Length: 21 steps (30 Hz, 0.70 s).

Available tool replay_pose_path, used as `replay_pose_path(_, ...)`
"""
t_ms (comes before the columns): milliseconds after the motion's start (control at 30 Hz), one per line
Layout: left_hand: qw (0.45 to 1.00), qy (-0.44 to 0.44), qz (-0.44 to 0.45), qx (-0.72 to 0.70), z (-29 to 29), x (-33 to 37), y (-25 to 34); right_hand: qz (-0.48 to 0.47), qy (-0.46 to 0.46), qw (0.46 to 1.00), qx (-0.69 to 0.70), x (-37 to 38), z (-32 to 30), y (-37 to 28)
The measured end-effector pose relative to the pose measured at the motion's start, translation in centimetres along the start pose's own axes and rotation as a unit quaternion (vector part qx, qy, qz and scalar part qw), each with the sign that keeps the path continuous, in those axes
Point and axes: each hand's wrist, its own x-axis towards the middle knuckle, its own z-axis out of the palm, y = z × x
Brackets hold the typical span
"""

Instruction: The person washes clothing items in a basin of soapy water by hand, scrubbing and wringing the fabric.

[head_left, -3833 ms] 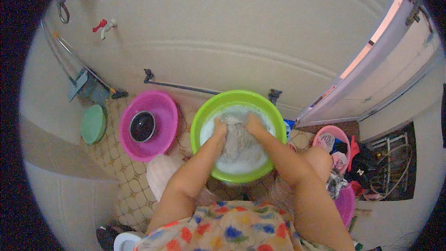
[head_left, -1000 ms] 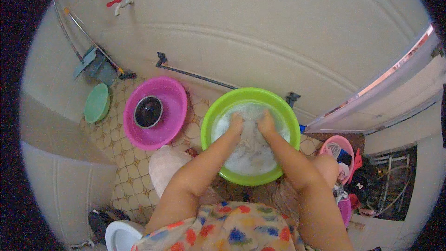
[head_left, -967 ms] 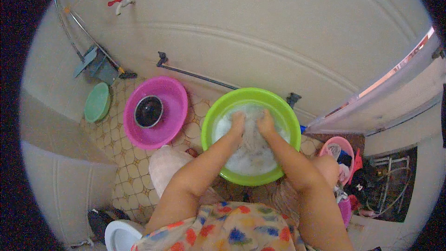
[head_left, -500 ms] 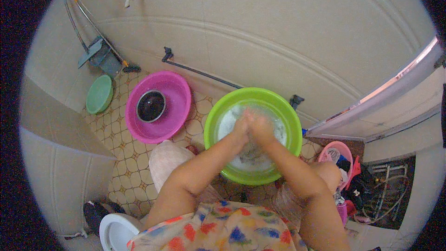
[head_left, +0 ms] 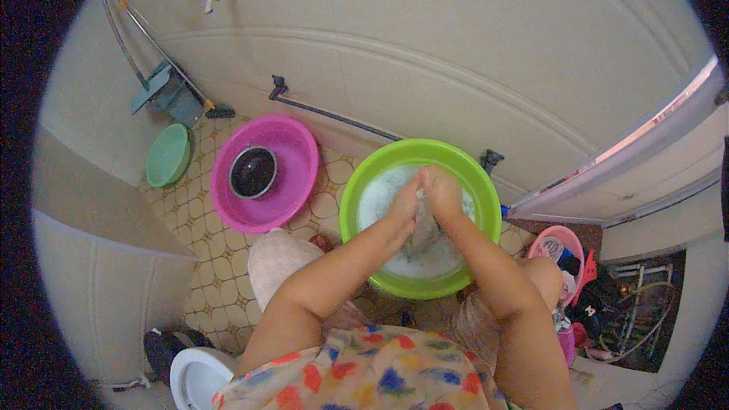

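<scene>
A large lime-green basin (head_left: 497,220) stands on the floor in front of me, holding cloudy water with white suds (head_left: 376,201). Both hands meet over its middle. My left hand (head_left: 407,201) and my right hand (head_left: 443,193) are closed together, fingertips touching, on what looks like a wet, greyish cloth (head_left: 425,234). The cloth hangs between my wrists down into the suds; its full shape is hidden by my hands and the foam.
Left of it sits a magenta basin (head_left: 300,197) with a dark round bowl (head_left: 253,172) inside. Beyond are a small green basin (head_left: 168,156), a dustpan (head_left: 171,95) and a broom (head_left: 219,112). A pink tub (head_left: 580,250) of clothes is at right. A pipe (head_left: 334,115) runs along the wall.
My hands were blurred by motion and now show more sharply, pressed together slightly higher over the basin. The whole view has shifted a little.
</scene>
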Motion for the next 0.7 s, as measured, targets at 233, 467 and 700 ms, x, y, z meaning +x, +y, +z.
replay_pose_path(233,0.998,0.035,-0.017,0.04,0.5,-1.3,1.4,-0.192,0.021,0.975,-0.109,-3.0,0.4,-3.5)
replay_pose_path(467,0.991,-0.044,-0.122,-0.044,0.9,-1.0,0.7,0.01,0.001,1.0,0.027,0.8,-0.4,2.5)
replay_pose_path(700,0.987,0.078,-0.02,0.141,-2.3,-1.8,5.0,0.112,-0.005,0.963,0.246,1.7,-1.5,6.5)
